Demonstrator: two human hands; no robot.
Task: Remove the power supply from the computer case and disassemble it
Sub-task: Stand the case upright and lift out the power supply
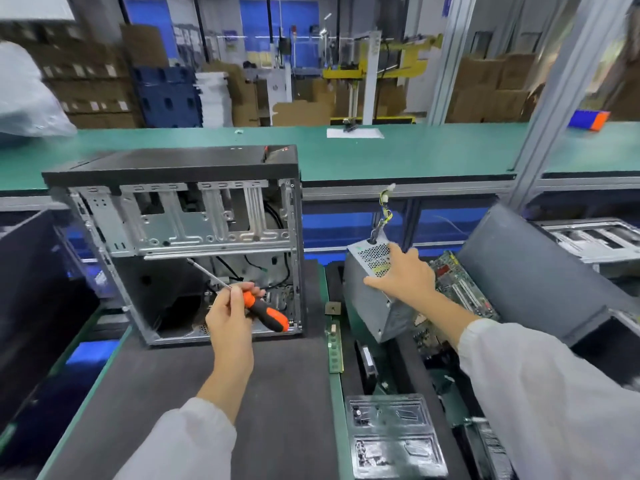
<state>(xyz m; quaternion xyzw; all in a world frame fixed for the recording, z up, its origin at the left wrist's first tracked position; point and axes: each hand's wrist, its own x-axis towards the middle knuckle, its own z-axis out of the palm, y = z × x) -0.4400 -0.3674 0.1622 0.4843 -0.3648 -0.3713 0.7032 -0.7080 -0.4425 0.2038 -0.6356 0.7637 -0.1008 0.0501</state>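
The open black computer case [173, 244] stands upright on a dark mat, its bare metal frame facing me. In front of its lower opening my left hand [228, 317] grips an orange-and-black screwdriver [266, 313], its shaft pointing up and left into the case. To the right of the mat, outside the case, the grey power supply [370, 296] is tilted with its perforated end up. My right hand [405, 275] holds its top corner. A bundle of yellow and black cables [384, 216] sticks up from it.
Green circuit boards [457, 289] lie behind the power supply beside a leaning grey panel [533, 271]. A clear plastic parts tray [394, 434] sits near the bottom right. A memory stick [334, 344] lies on the mat's right edge. A green bench [381, 154] runs behind.
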